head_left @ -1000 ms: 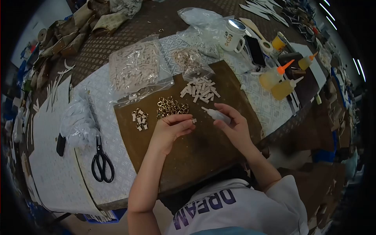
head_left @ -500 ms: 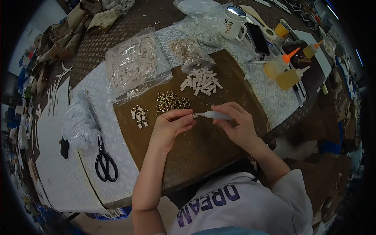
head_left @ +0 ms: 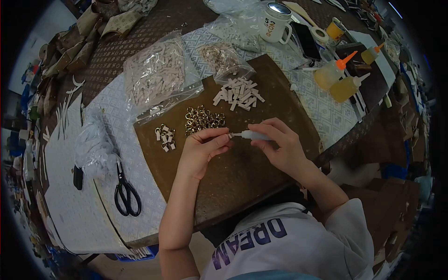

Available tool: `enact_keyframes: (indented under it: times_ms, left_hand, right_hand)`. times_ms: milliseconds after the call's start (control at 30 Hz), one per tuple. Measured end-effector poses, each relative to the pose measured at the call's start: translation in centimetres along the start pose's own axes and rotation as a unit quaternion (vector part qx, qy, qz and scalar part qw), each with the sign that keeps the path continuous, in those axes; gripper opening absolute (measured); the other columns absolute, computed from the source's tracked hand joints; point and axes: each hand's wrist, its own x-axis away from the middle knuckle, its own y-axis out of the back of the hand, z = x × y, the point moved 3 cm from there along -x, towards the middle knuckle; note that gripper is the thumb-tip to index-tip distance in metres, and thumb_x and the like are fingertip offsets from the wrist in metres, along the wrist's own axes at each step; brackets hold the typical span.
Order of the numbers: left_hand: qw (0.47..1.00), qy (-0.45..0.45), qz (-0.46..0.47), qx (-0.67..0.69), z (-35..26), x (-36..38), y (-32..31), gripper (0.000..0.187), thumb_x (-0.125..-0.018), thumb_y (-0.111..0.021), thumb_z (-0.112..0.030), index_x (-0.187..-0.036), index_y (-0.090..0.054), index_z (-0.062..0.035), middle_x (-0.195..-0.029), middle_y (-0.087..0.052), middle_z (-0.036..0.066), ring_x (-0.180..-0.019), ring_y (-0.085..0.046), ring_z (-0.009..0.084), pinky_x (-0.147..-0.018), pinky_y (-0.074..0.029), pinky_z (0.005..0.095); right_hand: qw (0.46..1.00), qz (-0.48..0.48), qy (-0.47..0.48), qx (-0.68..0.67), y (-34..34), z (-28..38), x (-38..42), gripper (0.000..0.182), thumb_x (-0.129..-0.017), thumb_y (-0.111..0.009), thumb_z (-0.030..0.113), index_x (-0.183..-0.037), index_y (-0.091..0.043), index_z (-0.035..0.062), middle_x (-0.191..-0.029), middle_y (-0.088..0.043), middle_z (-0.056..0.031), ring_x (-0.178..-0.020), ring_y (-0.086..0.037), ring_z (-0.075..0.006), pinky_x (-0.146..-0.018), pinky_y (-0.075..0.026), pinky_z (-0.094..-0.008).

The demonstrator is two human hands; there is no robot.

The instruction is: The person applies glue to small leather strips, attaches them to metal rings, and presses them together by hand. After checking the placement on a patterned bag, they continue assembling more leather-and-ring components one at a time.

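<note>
Over the brown board (head_left: 233,186), my left hand (head_left: 200,151) is closed in a pinch, its fingertips on a small pale strip (head_left: 230,136) mostly hidden by them. My right hand (head_left: 282,147) grips a small white glue bottle (head_left: 252,135) lying sideways in the fingers. The bottle's thin nozzle points left and meets, or nearly meets, the strip. Just beyond my left hand is a pile of gold metal clasps (head_left: 204,118). Left of it sit several clasps with pale tabs (head_left: 165,137). Loose pale strips (head_left: 239,94) are heaped farther back.
Clear bags of pale pieces (head_left: 156,74) lie behind the board. Black-handled scissors (head_left: 127,196) rest beside a crumpled plastic bag (head_left: 95,147) at left. A lidded mug (head_left: 275,25), a phone (head_left: 305,41) and orange-tipped bottles (head_left: 329,74) stand back right.
The bottle and my right hand have shifted very slightly left, bringing the nozzle closer to my left fingertips. Both grips stay the same; the whole view has shifted a little.
</note>
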Motion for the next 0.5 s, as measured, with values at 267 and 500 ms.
enact_keyframes:
  times_ms: [267, 500]
  left_hand:
    - [1.0, -0.001, 0.0, -0.012, 0.11, -0.03, -0.11, 0.021, -0.079, -0.068, -0.002, -0.1, -0.065, 0.002, -0.088, -0.067, 0.01, -0.078, -0.066, 0.0173, -0.069, -0.054, 0.0236]
    - [1.0, -0.002, 0.0, -0.023, 0.19, -0.06, -0.12, 0.021, -0.079, -0.069, -0.003, -0.099, -0.066, 0.002, -0.088, -0.067, 0.009, -0.077, -0.066, 0.017, -0.069, -0.053, 0.0238]
  right_hand:
    - [1.0, 0.001, 0.018, -0.005, -0.09, -0.2, 0.09, 0.033, -0.075, -0.068, -0.001, -0.107, -0.062, 0.0071, -0.093, -0.056, -0.0104, -0.079, -0.06, -0.025, -0.064, -0.053, -0.031]
    - [1.0, -0.006, 0.029, -0.002, -0.23, -0.47, 0.21, 0.033, -0.074, -0.069, 0.0, -0.105, -0.062, 0.0065, -0.092, -0.056, -0.0102, -0.077, -0.06, -0.0252, -0.063, -0.052, -0.0317]
